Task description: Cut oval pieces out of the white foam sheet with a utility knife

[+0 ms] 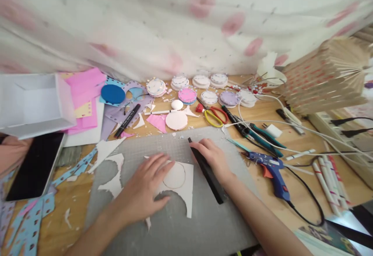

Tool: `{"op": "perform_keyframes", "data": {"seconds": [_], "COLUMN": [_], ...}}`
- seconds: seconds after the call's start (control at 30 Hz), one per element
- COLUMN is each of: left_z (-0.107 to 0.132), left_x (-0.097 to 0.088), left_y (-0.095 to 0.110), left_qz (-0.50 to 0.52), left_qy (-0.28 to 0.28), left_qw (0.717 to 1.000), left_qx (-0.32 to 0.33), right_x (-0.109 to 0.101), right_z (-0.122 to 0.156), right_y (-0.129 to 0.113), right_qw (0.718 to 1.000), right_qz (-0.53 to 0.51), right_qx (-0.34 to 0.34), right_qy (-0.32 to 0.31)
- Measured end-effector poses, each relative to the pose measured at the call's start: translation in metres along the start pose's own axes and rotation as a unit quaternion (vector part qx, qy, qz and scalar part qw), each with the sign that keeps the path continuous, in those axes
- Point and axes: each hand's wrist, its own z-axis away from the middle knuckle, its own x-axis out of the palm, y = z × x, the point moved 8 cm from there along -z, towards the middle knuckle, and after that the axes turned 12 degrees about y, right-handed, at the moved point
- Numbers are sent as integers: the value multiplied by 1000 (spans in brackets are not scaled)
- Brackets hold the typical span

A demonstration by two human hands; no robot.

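Observation:
My left hand (pixel 145 188) lies flat with fingers spread on a white foam sheet (pixel 180 182) that has a circle scored in it. The sheet rests on a grey cutting mat (pixel 163 147). My right hand (pixel 214 157) rests on the mat to the right of the sheet. Its fingers curl over a long black tool (pixel 208 174) that lies diagonally under it. White offcuts (pixel 112 174) lie on the mat to the left.
Beyond the mat lie a pink disc (pixel 176 121), scissors (pixel 214 116), a black marker (pixel 127 121) and several decorated round pieces (pixel 186 94). A blue glue gun (pixel 272 170) with cable lies right, beside pliers (pixel 259 135). A white box (pixel 32 104) and dark tablet (pixel 35 166) sit left.

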Motion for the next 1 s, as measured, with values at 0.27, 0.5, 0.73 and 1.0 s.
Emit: {"op": "perform_keyframes", "data": {"seconds": [0.27,0.5,0.73,1.0], "left_z": [-13,12,25,19], "left_x": [-30,-69,-68,-51], "left_y": [5,25,39,34], "left_qz": [-73,-119,-109,-83], "left_qy": [54,131,137,135], "left_qw": [995,981,980,985], "left_qx": [-30,-80,-92,-69], "right_x": [-1,-25,10,28], "right_z": [1,1,9,27], "right_y": [3,-18,-75,-59], "right_qw": [1000,990,768,709], "right_qz": [-1,-118,-569,-611], "right_qx": [-10,25,229,310], "right_qy": [-11,76,-185,-168]}}
